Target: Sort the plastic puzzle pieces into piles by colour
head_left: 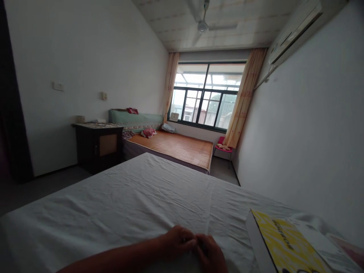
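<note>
My left hand (178,239) and my right hand (209,252) meet at the bottom middle of the head view, above a white cloth (136,201) spread over a wide flat surface. Both hands are closed, with curled fingers, and their fingertips touch. Whether anything small is pinched between them is hidden. To the right of my right hand lies a thick, yellow-printed box or book (284,239) with white sides and dark lettering. My left forearm stretches in from the lower left.
Beyond the cloth is a low bed with a woven mat (176,146). A dark cabinet (85,144) stands at left, a pink chair (223,144) by the window (207,94). Flat, pale printed items (318,235) lie right of the yellow item. A ceiling fan (202,26) hangs above.
</note>
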A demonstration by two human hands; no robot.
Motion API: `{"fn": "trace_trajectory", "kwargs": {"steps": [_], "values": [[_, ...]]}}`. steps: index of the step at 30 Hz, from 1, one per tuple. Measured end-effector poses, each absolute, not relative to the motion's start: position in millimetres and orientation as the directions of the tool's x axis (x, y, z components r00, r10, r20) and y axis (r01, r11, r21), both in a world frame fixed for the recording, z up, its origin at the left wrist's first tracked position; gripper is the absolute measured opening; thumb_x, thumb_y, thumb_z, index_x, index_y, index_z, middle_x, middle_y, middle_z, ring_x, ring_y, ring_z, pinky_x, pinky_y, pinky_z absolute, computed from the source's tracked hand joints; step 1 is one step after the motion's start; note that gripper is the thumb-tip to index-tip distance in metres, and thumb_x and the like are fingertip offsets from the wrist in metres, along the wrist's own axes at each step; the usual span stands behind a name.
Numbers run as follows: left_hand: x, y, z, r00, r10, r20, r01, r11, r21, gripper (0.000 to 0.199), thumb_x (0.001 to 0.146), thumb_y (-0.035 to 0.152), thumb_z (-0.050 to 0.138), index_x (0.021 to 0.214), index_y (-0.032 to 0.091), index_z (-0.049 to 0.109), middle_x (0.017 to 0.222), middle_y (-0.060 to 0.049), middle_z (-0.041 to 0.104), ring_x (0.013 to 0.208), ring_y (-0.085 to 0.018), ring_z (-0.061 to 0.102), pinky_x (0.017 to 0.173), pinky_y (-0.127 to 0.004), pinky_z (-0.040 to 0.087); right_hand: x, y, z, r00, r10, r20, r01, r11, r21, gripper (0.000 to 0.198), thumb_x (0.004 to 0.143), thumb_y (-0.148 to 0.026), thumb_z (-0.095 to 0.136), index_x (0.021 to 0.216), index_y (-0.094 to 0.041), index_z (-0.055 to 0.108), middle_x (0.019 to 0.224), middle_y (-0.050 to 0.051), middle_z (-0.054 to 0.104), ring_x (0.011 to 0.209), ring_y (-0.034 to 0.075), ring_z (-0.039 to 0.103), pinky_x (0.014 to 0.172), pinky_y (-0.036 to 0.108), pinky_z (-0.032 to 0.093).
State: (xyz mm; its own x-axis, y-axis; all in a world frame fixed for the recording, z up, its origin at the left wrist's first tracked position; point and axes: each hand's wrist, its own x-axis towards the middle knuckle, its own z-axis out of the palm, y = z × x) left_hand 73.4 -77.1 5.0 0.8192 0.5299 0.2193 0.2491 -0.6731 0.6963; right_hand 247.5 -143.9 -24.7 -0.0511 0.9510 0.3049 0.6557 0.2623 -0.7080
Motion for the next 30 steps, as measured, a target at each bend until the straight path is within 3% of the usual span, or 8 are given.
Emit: {"fn": "trace_trajectory", "kwargs": {"steps": [13, 21, 30], "values": [[64, -77, 8, 0.864, 0.434, 0.256, 0.214, -0.776, 0.593, 0.027, 0.084, 0.023, 0.046, 0.102, 0.020, 0.066, 0.094, -0.002, 0.070, 0.084, -0.015, 0.063, 0.076, -0.020, 0.044, 233, -151, -19, 0.050, 0.954, 0.295, 0.697, 0.178, -0.694, 0.025, 0.081, -0.039, 0.052, 0.095, -0.024, 0.066, 0.092, 0.006, 0.066, 0.088, 0.022, 0.059, 0.080, 0.033, 0.045], [61, -76, 7, 0.867, 0.424, 0.261, 0.210, -0.788, 0.579, 0.026, 0.083, 0.022, 0.048, 0.103, 0.022, 0.065, 0.097, -0.002, 0.070, 0.088, -0.017, 0.063, 0.080, -0.023, 0.044, 230, -152, -14, 0.042, 0.955, 0.293, 0.707, 0.179, -0.684, 0.025, 0.080, -0.034, 0.051, 0.097, -0.023, 0.065, 0.095, 0.006, 0.066, 0.091, 0.021, 0.058, 0.082, 0.033, 0.045], [61, -71, 9, 0.864, 0.448, 0.229, 0.203, -0.727, 0.656, 0.028, 0.087, 0.028, 0.045, 0.104, 0.022, 0.066, 0.095, -0.001, 0.070, 0.085, -0.015, 0.063, 0.077, -0.022, 0.044, 233, -148, -6, 0.017, 0.972, 0.235, 0.686, 0.160, -0.710, 0.025, 0.080, -0.038, 0.052, 0.095, -0.021, 0.065, 0.091, 0.004, 0.065, 0.085, 0.019, 0.058, 0.078, 0.029, 0.044]]}}
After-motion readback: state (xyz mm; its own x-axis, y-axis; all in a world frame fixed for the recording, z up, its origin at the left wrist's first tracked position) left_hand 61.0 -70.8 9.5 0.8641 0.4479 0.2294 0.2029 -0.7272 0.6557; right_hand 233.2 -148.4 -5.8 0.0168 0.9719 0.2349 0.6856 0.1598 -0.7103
